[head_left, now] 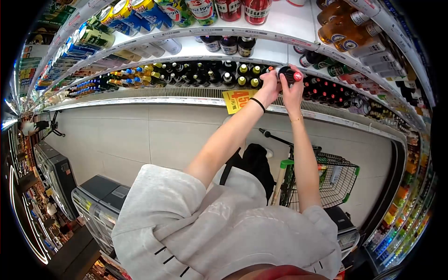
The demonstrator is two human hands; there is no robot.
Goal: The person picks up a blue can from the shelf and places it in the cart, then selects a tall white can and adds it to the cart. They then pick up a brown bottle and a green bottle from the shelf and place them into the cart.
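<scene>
My right hand (292, 91) is wrapped round a dark bottle (284, 73) with a red cap, lifted in front of the lower shelf. My left hand (269, 85) is closed against the bottle's left side, with its fingertips partly hidden. A black band circles my left wrist and a thin bracelet my right. Close behind both hands stand rows of dark bottles (215, 77) with yellow, white and black caps. To the right of my hands are more dark bottles (326, 93) with red caps.
A yellow price sign (236, 101) hangs from the front shelf edge. Cans (154, 16) and amber bottles (343, 32) fill upper shelves. A wire shopping cart (326, 179) with a green-ended handle stands beside me at right. Grey bins (100, 198) stand at left.
</scene>
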